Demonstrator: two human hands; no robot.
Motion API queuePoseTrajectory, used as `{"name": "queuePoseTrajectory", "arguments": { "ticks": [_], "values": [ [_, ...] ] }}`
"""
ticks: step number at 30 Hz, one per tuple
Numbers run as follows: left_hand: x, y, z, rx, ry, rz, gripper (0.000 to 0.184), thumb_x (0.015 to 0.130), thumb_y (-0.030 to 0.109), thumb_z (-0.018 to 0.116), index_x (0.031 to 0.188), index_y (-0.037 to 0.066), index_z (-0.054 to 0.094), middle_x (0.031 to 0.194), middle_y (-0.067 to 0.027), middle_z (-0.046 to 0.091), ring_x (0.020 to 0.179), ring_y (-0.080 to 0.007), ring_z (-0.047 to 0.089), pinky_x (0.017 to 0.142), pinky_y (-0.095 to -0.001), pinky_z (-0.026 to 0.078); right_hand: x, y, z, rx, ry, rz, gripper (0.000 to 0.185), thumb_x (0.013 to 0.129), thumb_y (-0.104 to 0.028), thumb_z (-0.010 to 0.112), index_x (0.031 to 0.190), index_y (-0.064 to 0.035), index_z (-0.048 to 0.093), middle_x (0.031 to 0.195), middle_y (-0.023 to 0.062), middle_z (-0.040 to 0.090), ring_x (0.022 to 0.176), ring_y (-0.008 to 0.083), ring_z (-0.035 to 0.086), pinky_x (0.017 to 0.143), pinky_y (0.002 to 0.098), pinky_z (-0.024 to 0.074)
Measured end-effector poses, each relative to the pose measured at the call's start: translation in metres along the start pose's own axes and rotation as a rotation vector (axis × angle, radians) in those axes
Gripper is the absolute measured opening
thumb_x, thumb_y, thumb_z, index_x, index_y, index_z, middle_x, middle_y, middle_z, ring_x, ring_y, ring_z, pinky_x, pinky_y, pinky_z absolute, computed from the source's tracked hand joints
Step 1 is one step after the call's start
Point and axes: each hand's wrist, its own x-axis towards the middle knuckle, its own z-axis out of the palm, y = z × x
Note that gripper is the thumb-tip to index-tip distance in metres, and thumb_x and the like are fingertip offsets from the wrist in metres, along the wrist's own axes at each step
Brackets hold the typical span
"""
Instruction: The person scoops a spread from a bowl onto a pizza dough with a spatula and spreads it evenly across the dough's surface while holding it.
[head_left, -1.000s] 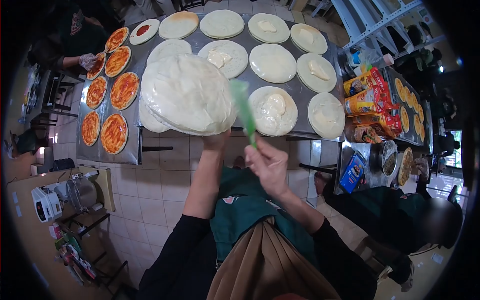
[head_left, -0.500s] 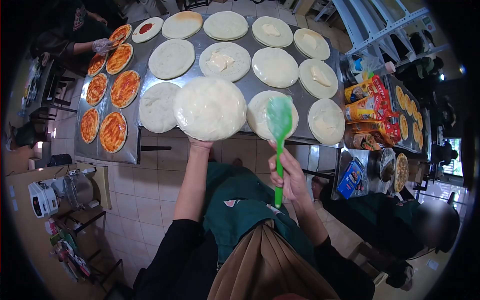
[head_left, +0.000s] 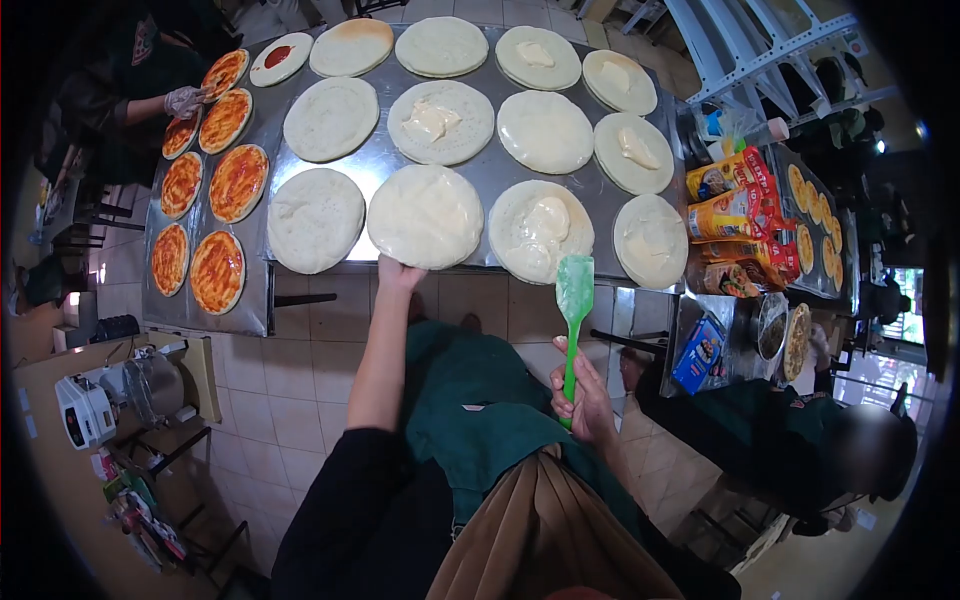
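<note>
My left hand (head_left: 402, 272) is at the front edge of the metal table (head_left: 385, 160), under the near rim of a round dough base (head_left: 425, 217) coated with a glossy pale spread. Its fingers are hidden beneath the base. Wrapped round the handle of a green spatula (head_left: 574, 300) is my right hand (head_left: 585, 400), low in front of the table, with the spatula's smeared blade pointing up. Just beyond the blade lies a base with a dollop of cream (head_left: 541, 232). A plain base (head_left: 316, 220) sits left of the coated one.
Several more bases stand in rows behind. Red-sauced bases (head_left: 238, 183) are on the left, where a co-worker's gloved hand (head_left: 184, 101) reaches in. Orange pouches (head_left: 735, 210) and a blue box (head_left: 699, 353) are at the right. Another person is at the lower right.
The coated base, held up in my left hand before, has come down to table level at the front edge. My right hand and the spatula have moved lower and slightly right.
</note>
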Motion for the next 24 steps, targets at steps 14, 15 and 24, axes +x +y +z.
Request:
{"name": "queuePoseTrajectory", "arguments": {
  "ticks": [14,15,24],
  "values": [
    [-0.062,0.061,0.074,0.874,0.317,0.227,0.050,0.097,0.035,0.043,0.132,0.001,0.045,0.130,-0.0103,0.053,0.111,-0.0187,0.054,0.092,-0.0319,0.043,0.157,-0.056,0.027,-0.945,0.104,-0.368,0.034,0.098,-0.016,0.046,0.131,-0.0063,0.048,0.073,0.0050,0.055,0.055,0.0093,0.050,0.051,0.0233,0.0421],
    [-0.036,0.070,0.082,0.897,0.327,0.224,0.049,0.096,0.034,0.044,0.132,0.001,0.045,0.130,-0.0102,0.053,0.111,-0.0183,0.053,0.093,-0.0322,0.043,0.188,-0.054,0.024,-1.077,0.107,-0.489,0.034,0.097,-0.015,0.047,0.130,-0.0050,0.049,0.073,0.0083,0.057,0.058,0.0140,0.055,0.055,0.0270,0.0452],
    [0.139,0.102,0.121,1.138,0.458,0.113,0.026,0.091,0.034,0.048,0.100,0.013,0.060,0.098,0.0020,0.060,0.085,-0.0073,0.052,0.072,-0.0272,0.042,0.347,-0.077,0.087,-1.620,0.348,-0.758,0.039,0.090,-0.005,0.050,0.129,-0.0063,0.053,0.099,0.0192,0.063,0.087,0.0344,0.062,0.076,0.0394,0.0492]
  ]
}}
